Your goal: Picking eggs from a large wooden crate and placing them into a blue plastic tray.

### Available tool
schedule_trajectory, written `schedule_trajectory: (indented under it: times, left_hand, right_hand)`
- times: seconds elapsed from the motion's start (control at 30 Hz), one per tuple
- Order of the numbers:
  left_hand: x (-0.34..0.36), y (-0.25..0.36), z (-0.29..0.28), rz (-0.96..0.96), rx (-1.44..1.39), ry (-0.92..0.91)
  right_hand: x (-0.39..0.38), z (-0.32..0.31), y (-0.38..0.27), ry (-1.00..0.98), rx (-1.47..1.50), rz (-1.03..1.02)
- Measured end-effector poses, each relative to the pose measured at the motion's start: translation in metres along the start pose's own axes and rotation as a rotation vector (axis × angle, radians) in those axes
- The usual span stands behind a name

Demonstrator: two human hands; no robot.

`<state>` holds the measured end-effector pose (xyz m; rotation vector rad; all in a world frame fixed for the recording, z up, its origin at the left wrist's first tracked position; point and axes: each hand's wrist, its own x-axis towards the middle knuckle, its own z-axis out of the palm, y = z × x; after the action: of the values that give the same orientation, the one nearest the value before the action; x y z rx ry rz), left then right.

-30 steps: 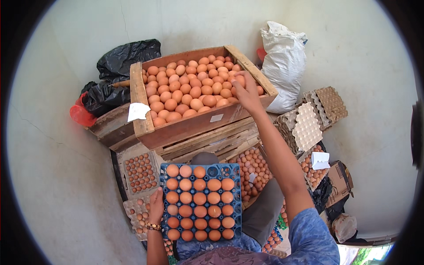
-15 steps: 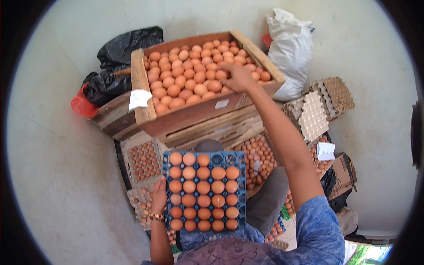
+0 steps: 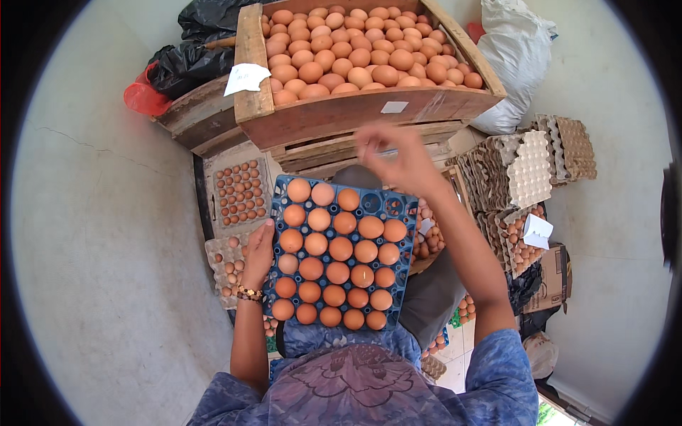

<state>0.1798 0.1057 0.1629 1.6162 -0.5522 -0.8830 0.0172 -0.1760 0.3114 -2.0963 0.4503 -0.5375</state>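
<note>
Over the lap, the blue egg tray (image 3: 371,204) runs nearly 12 to 6, leaning toward 1; left hand (image 3: 258,255) grips its 9 o'clock edge, fingers partly hidden; right hand (image 3: 401,162), at 1, blurs, fingers curled, contents undeterminable; wooden crate (image 3: 341,114) at 12, cut off above; its white paper (image 3: 246,78) unreadable

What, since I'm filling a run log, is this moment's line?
left hand: holding blue tray | right hand: blurred between crate and tray, grip unclear | eggs: in most tray slots
</note>
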Motion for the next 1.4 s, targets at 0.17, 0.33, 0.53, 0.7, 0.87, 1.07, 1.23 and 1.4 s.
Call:
schedule_trajectory:
  times: [0.17,0.33,0.53,0.7,0.87,1.07,1.23,1.4]
  left_hand:
    - [0.002,0.007,0.007,0.012,-0.004,-0.006]
    - [0.003,0.012,0.002,-0.044,0.036,-0.074]
    - [0.002,0.014,0.005,-0.002,-0.02,-0.037]
    - [0.003,0.011,0.006,0.025,0.045,-0.024]
    - [0.003,0.008,0.004,0.034,0.02,-0.025]
    - [0.003,-0.002,-0.002,-0.005,0.063,0.02]
    - [0.005,0.007,0.004,0.016,0.072,-0.008]
    - [0.009,0.001,0.005,0.051,0.05,-0.019]
  right_hand:
    - [-0.051,0.026,0.024,-0.231,-0.159,-0.077]
    - [-0.055,0.031,0.031,-0.274,-0.211,-0.076]
    - [-0.045,0.028,0.032,-0.259,0.144,0.188]
    - [-0.051,0.027,0.036,-0.252,0.055,0.123]
    - [-0.059,0.026,0.022,-0.057,0.014,0.071]
    - [-0.098,0.008,0.002,-0.228,-0.115,0.13]
    - [-0.115,0.016,0.011,-0.218,-0.205,0.053]
    - [-0.116,0.013,0.014,-0.074,0.12,0.209]
